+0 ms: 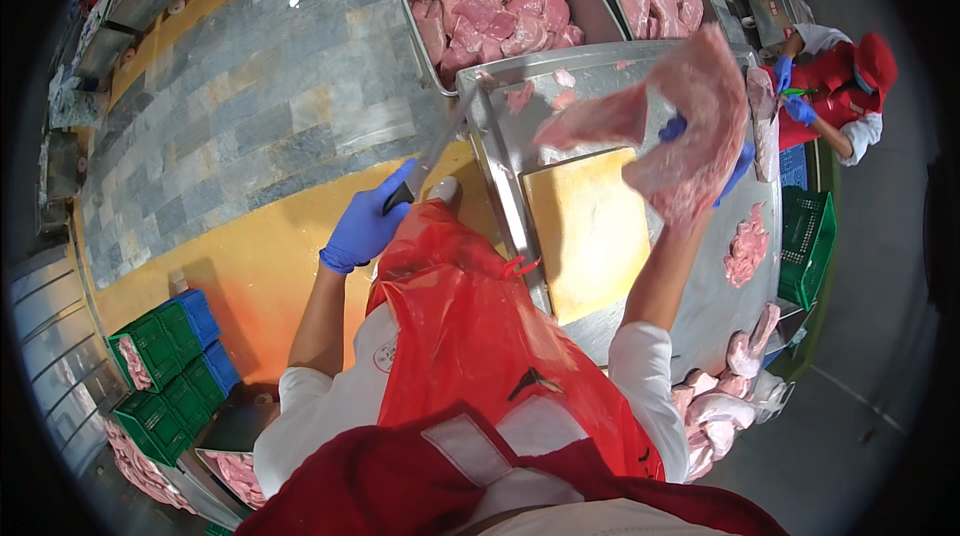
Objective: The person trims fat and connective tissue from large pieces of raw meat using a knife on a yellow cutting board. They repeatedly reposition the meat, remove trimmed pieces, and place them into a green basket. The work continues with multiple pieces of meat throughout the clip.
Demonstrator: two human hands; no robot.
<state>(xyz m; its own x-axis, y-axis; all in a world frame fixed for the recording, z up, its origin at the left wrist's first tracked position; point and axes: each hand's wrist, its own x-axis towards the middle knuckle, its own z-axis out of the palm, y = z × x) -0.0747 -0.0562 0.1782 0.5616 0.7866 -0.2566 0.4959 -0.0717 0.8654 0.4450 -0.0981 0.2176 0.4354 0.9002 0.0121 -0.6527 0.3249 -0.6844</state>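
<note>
My left hand (360,228), in a blue glove, is closed around the black handle of a knife (437,148). The blade points up and away, beside the left edge of the steel table (612,334). My right hand (738,176), also gloved in blue, grips a large, floppy piece of raw pink meat (708,106) and holds it up over the table. The meat is slightly blurred and covers much of that hand; one flap hangs to the left. Below it, a yellowish cutting board (585,236) lies bare on the table.
Two steel bins (402,11) of meat cuts stand beyond the table. Small scraps (745,248) lie on its right side, with larger bone-in pieces (715,416) near my right elbow. A co-worker (840,86) in red stands at right. Green crates (165,396) are stacked at lower left.
</note>
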